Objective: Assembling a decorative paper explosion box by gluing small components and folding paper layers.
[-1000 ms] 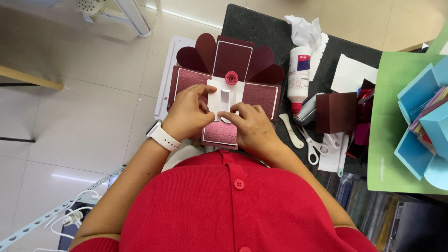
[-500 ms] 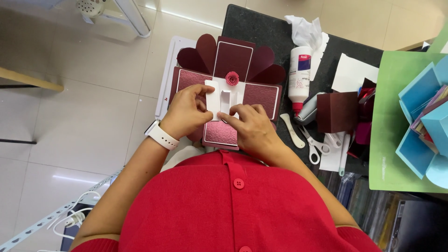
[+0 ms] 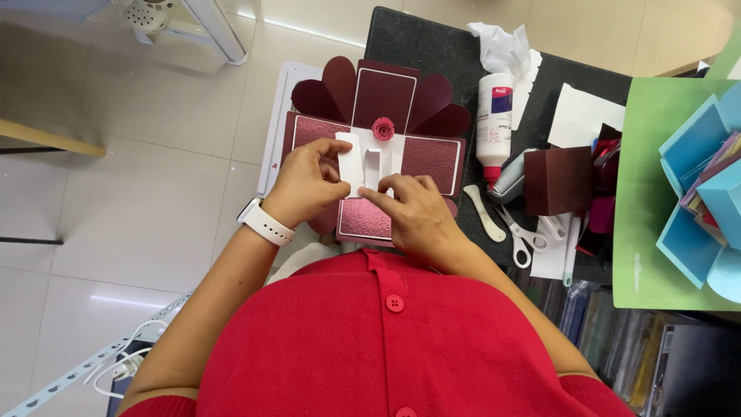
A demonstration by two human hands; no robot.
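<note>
Your bench [image 3: 444, 46] is dark and speckled, its near-left part covered by the opened maroon card box [image 3: 386, 100] with heart-shaped flaps. Just right of that box a white glue bottle [image 3: 494, 116] lies with its red nozzle toward you, crumpled white tissue [image 3: 498, 42] behind it. Near your edge lie a white bone folder [image 3: 484, 214] and white-handled scissors [image 3: 525, 235], close together. A maroon paper cube [image 3: 557, 180] stands to their right, a white sheet [image 3: 587, 116] behind it. A green cutting mat [image 3: 641, 185] covers the right end, carrying blue paper boxes [image 3: 695, 170].
</note>
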